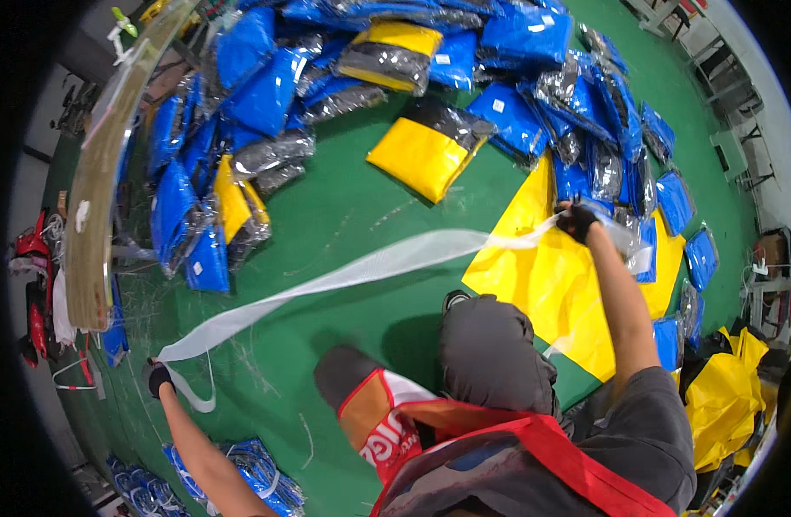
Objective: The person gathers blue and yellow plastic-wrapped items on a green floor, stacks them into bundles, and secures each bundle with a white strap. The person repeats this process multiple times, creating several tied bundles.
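Arms spread wide above a green floor (344, 323), I hold a long white translucent strip (370, 271) between my two hands, each in a black glove that leaves the fingertips bare. The fingers of my left hand (159, 377), low at the far left, are closed together on the strip near one end, and a short loose tail curls down just beside them. The fingers of my right hand (576, 221) are bent in and pinch it farther along, above a yellow sheet (533, 280) spread on the floor; how each fingertip sits is too small to tell. The strip runs slantwise across in front of my knee, flat and slightly twisted, narrowing toward my right hand. Beyond it, a yellow-and-black package (430, 151) in clear wrap lies near a heap of blue packages (270, 90).
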`<act>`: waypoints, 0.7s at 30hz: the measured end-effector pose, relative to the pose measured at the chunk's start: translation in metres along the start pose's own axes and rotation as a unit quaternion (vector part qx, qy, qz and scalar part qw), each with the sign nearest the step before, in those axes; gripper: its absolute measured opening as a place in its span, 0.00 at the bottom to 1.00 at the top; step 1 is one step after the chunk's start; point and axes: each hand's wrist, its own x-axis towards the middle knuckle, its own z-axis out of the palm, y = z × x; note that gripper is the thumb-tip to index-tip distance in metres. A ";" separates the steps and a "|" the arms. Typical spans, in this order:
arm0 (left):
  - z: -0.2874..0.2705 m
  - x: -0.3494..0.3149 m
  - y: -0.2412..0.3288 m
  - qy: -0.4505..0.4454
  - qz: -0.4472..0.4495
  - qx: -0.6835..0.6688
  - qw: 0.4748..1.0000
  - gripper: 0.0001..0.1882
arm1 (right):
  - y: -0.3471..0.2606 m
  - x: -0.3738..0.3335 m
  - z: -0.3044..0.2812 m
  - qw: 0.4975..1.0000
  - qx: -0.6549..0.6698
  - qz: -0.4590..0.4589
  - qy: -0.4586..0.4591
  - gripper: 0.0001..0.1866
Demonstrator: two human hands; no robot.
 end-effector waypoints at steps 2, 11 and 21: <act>0.060 0.002 0.043 -0.101 -0.057 -0.004 0.993 0.25 | 0.023 0.043 -0.055 0.993 -0.101 -0.013 0.065 0.10; 0.097 -0.191 0.180 -0.465 0.365 0.081 0.802 0.33 | 0.042 0.054 -0.031 0.786 -0.597 0.042 0.157 0.25; 0.090 -0.193 0.111 -0.387 0.221 0.121 0.887 0.28 | 0.183 0.051 0.176 0.406 -0.841 -0.271 -0.232 0.17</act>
